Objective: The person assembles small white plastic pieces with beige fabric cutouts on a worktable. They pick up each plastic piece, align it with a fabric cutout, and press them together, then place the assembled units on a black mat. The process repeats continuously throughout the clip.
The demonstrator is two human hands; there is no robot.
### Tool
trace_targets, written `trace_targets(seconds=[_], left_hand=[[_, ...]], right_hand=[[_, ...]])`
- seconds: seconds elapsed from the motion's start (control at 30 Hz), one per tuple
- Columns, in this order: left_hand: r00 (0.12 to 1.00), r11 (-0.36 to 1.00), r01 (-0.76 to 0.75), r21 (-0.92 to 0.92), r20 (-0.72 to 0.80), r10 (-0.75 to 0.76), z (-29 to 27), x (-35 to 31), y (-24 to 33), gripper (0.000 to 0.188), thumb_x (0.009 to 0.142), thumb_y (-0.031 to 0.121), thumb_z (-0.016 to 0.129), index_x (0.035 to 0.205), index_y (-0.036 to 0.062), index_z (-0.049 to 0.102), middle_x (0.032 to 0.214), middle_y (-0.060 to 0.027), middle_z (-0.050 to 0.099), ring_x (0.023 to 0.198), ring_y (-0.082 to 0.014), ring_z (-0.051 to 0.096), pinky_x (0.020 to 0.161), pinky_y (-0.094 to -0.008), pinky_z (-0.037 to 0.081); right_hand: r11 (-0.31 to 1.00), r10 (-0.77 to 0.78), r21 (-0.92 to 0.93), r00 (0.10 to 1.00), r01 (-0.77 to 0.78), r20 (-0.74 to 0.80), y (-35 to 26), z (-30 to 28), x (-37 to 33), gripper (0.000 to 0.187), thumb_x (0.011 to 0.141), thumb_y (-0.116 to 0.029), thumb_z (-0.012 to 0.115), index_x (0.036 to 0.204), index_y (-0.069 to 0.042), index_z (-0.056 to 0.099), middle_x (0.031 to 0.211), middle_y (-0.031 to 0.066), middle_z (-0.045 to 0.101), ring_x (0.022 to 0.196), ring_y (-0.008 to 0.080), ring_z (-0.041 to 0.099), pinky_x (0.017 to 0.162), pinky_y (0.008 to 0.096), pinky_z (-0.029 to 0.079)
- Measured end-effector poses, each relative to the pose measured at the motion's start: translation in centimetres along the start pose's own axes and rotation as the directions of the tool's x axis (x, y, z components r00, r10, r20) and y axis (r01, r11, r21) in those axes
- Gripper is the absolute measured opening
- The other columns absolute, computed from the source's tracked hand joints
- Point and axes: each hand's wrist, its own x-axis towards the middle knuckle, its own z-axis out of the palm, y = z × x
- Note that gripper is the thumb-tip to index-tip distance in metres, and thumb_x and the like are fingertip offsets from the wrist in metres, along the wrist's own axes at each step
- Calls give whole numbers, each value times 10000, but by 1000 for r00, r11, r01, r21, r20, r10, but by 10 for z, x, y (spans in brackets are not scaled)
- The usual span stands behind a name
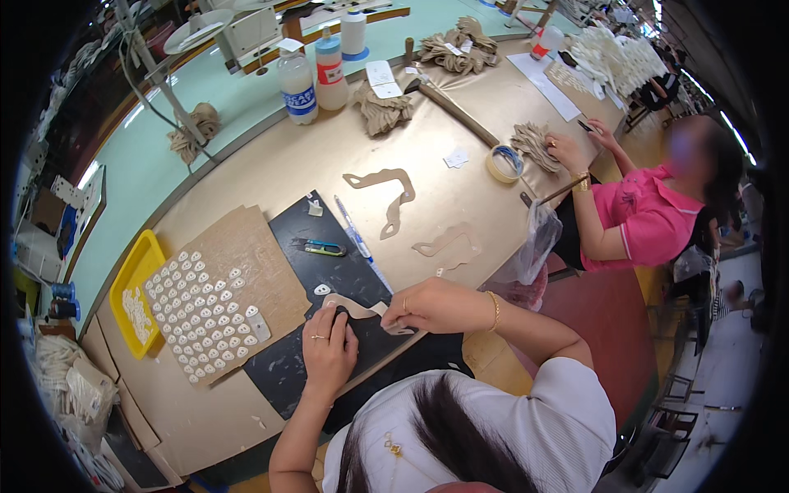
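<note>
At the near table edge, my left hand (330,349) has its fingers curled down onto one end of a curved beige cut piece (362,310), over a black mat (289,368). Something small and dark shows under its fingertips; I cannot make out what. My right hand (434,306) pinches the other end of the beige piece, which has a pale tip below the fingers. Just beyond my left hand lies a small white piece with holes (321,289). Green-handled thread snips (324,247) and a blue-and-white pen (352,223) rest further up the mat.
To the left, a brown board (234,232) bears rows of small white pieces, beside a yellow tray (126,275). Ahead lie another curved beige piece (402,182), bottles (297,86), a hammer (450,111) and tape (504,164). A co-worker in pink (641,218) handles beige pieces at right.
</note>
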Motion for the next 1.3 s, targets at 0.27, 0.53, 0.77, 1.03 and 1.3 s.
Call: trace_targets(seconds=[0.27,0.53,0.77,1.03,1.3], left_hand=[[992,992,-101,-70,68,105,-1,-4,9,398,749,5,724,1142,-2,658,1202,-163,633,1089,-334,621,900,-456,489],[973,944,-158,-289,119,199,0,-17,9,559,735,-1,730,1281,28,616,1312,-163,607,1138,-333,618,915,-471,496],[971,948,-204,-245,76,228,-1,-13,9,585,717,-5,729,1288,65,621,1324,-159,589,1175,-338,606,939,-484,488],[983,958,-151,-243,68,172,-1,-10,10,571,727,-26,722,1282,63,627,1306,-162,594,1135,-334,618,921,-467,488],[988,967,-124,-222,61,141,-1,-9,11,555,740,-24,720,1280,62,627,1303,-170,593,1104,-323,622,915,-455,490]], right_hand=[[979,-113,-188,975,77,-193,-13,1,-17,98,850,-85,704,925,-28,682,950,107,680,909,327,671,833,412,524],[996,84,4,951,-87,-297,-16,-9,-38,120,882,-117,717,964,-37,683,900,112,627,828,293,631,742,361,511],[891,441,81,807,-448,-393,-18,-42,-76,124,943,-125,679,987,-11,702,861,125,635,732,257,649,727,334,506],[935,347,111,801,-338,-487,-6,-46,-52,228,977,-17,599,1195,46,626,874,68,614,791,124,675,752,260,518],[840,507,377,814,-391,-285,65,-53,-38,328,910,-1,668,1238,3,647,943,70,673,777,97,657,737,268,535]])
